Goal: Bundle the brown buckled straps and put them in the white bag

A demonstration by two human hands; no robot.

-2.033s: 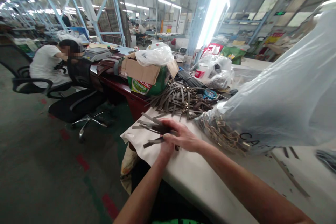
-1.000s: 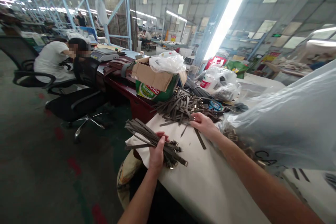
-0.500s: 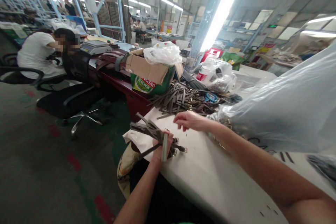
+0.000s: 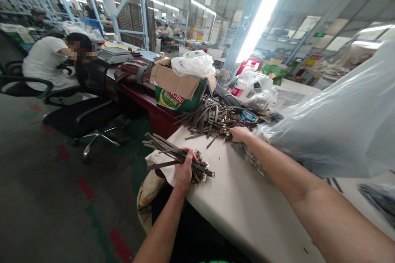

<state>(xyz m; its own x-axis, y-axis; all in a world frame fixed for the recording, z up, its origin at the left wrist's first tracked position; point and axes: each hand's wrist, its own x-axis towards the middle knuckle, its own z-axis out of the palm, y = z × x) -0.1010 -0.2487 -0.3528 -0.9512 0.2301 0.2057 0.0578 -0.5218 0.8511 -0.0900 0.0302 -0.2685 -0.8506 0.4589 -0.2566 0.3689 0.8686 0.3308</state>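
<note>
My left hand (image 4: 184,170) is closed round a bundle of grey buckled straps (image 4: 165,148), their loose ends pointing left and the metal buckles sticking out to the right. The bundle is held above the near left edge of the white-covered table (image 4: 234,197). Farther back, my right hand (image 4: 240,134) reaches into a heap of similar straps (image 4: 206,116). Its fingers are bent together at the buckle end of a strap at the heap's near right side; the fingertips are partly hidden among the buckles.
Behind the heap stands an open green carton (image 4: 177,94) with a plastic bag on top. A clear plastic sheet (image 4: 339,119) covers the right side. A white and red tub (image 4: 239,87) sits among bags. To the left are a black office chair (image 4: 83,117) and a seated person (image 4: 46,59).
My right hand has moved right and away from me, onto the strap heap. The bundle in my left hand has turned so its straps lie closer together.
</note>
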